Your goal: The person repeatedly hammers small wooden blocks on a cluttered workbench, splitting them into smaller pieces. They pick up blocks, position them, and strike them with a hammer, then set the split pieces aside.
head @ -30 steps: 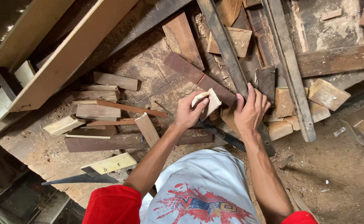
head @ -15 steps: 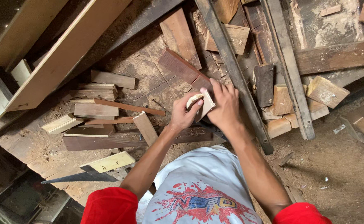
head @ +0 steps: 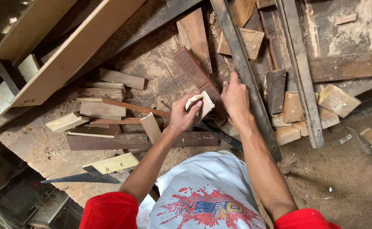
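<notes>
While only the head view is on hand, the entry runs as follows: left hand (head: 181, 115), fingers closed around a small pale wood block (head: 203, 106), held just above the sawdust-covered floor (head: 152, 76) among the offcuts; right hand (head: 234, 97), fingers loosely spread and holding nothing, index tip resting on or just beside the long dark metal bar (head: 247, 80) that crosses the heap on a slant. Adjacent items: a reddish-brown plank (head: 196, 74) directly beneath both hands; a stack of pale and brown offcuts (head: 99, 108) to the left; several blocky light offcuts (head: 294, 110) to the right, beyond the bar; a handsaw (head: 82, 178) lying flat near the person's left elbow, well apart from the hands. Hazards, as judged: the block is gripped at one end only, so a loosened hold would likely drop it into the loose scraps, where it could be lost among similar pieces. The right fingers sit close to the bar's edge and to rough plank ends; a slide along either could mean a scrape or splinter. Loose offcuts lie piled unevenly, so pressing on one may tip or shift its neighbours. Sawdust on the floor may let pieces skid. The saw's teeth cannot be made out clearly.
</notes>
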